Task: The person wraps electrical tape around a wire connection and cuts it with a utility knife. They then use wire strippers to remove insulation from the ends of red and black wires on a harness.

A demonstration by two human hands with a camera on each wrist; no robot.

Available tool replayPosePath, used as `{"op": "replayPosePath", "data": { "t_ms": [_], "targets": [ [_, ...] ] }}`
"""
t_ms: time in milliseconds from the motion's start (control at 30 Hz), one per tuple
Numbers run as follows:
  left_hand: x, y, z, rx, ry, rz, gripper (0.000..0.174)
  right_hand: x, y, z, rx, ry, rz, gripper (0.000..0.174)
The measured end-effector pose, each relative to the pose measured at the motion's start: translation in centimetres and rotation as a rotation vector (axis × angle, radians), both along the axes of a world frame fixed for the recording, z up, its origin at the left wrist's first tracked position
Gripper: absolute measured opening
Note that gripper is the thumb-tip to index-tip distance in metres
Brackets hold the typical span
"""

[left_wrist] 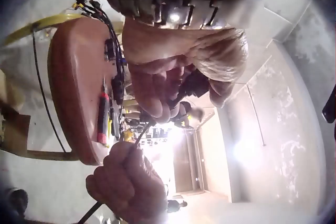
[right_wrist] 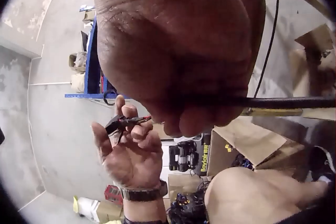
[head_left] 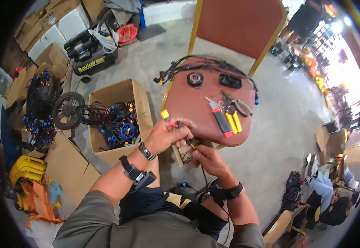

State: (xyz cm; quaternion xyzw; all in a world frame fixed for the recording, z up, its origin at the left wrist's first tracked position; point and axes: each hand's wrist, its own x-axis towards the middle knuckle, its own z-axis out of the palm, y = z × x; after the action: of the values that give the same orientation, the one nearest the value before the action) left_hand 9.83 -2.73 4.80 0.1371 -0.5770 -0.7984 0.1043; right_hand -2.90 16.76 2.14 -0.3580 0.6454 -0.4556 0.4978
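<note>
In the head view the left hand [head_left: 163,134] holds a black connector with red wires, a yellow connector [head_left: 165,115] standing out beside its fingers. Just right of it, the right hand [head_left: 211,160] grips a black cable [head_left: 205,175] that trails down toward the lap. The left wrist view has the left fingers curled round a black piece [left_wrist: 195,84], and the right hand [left_wrist: 128,184] closed on the cable. Seen from the right wrist, the black connector [right_wrist: 116,124] lies across the left fingers, while the cable [right_wrist: 283,102] runs out of the right fist.
On the red chair seat [head_left: 184,107] lie pliers [head_left: 241,106], red-and-black cutters [head_left: 221,122], a yellow-handled tool [head_left: 233,122], a tape roll [head_left: 195,79] and a cable bundle [head_left: 213,64]. Left of it stands a cardboard box [head_left: 145,99] of wiring; a toolbox [head_left: 91,58] is behind.
</note>
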Motion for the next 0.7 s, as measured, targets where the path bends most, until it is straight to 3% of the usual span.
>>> {"op": "replayPosePath", "data": {
  "t_ms": [200, 233, 333, 467, 533, 667, 700],
  "targets": [
    [-5.6, -3.7, -2.5, -0.01, -0.052, 0.114, 0.04, -3.2, -3.2, -1.4, -0.129, 0.291, -0.12, 0.026],
    [-6.3, -4.0, -2.6, 0.001, -0.069, 0.116, 0.04, -3.8, -3.6, -1.6, -0.115, 0.299, -0.131, 0.034],
    [-7.8, -4.4, -2.1, 0.081, -0.113, 0.124, 0.043, -5.5, -4.3, -1.7, -0.163, 0.27, -0.128, 0.029],
    [-9.3, -5.2, -1.4, 0.135, -0.144, 0.112, 0.046, -6.3, -4.8, -1.3, -0.068, 0.104, -0.18, 0.026],
    [-9.7, -5.3, -1.4, 0.154, -0.116, 0.118, 0.049, -6.9, -5.5, -0.8, -0.142, 0.035, -0.224, 0.027],
    [-10.1, -5.6, -3.1, 0.207, -0.04, 0.099, 0.051, -7.3, -7.2, -1.0, -0.246, -0.373, -0.327, 0.033],
    [-10.1, -5.5, -3.6, 0.224, -0.012, 0.09, 0.051, -7.5, -7.4, -1.0, -0.225, -0.327, -0.285, 0.032]
  ]
}}
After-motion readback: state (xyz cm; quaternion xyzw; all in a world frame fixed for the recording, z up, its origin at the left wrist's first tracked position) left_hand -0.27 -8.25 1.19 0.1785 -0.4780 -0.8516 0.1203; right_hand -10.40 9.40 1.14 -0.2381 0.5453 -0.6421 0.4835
